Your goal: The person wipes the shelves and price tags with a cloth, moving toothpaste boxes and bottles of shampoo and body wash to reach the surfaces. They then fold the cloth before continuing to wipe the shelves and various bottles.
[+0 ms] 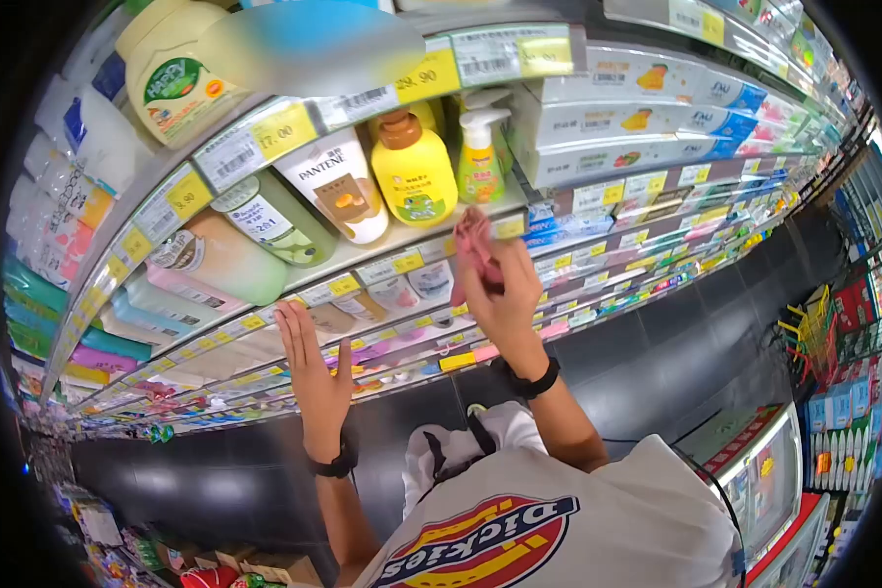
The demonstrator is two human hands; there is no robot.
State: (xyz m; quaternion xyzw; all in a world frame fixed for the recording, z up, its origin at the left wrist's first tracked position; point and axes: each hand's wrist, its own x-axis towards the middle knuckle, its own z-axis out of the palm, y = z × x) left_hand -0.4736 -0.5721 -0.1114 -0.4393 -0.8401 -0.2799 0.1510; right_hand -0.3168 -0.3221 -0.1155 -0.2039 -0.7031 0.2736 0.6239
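Observation:
My right hand [505,299] is closed round a crumpled pink cloth [474,247], which lies against the shelf edge just below a green pump bottle [480,162]. My left hand [314,367] has its fingers stretched out, with the fingertips at the shelf's price-label strip [309,296]; nothing is in it. On the shelf above the hands stand a yellow bottle with a brown cap [414,176], a white and brown Pantene bottle [338,191] and a green-labelled bottle [276,220].
White boxes [612,122] are stacked on the shelf at the right. A large cream bottle [181,83] stands on the upper shelf. Below are further shelves and the dark tiled floor [637,363]. A glass-topped case [755,480] is at the lower right.

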